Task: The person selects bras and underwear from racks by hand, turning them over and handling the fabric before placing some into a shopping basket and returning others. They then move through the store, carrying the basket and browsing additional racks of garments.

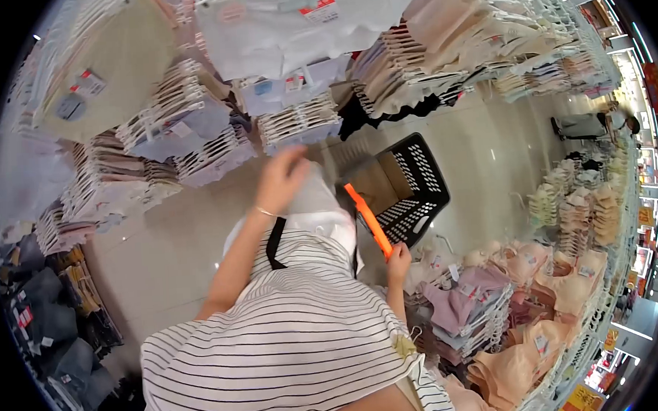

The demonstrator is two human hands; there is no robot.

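Note:
My right hand (398, 258) is closed around the orange handle (369, 222) of a black shopping basket (433, 172), which hangs at my right side above the floor. The basket's slotted walls show, and its inside looks brownish. My left hand (283, 179), with a thin bracelet at the wrist, is raised in front of my white trousers. Its fingers are stretched out and slightly blurred, with nothing in them. Nearest to it are pale garments on white hangers (300, 121) on the rack ahead.
Folded-over pale underwear packs with red tags (312, 20) hang in rows ahead. Bras (533, 343) crowd a rack at right, and dark garments (52, 317) hang at left. Shiny tiled floor (482, 153) runs between the racks. Another person (596, 124) stands down the aisle.

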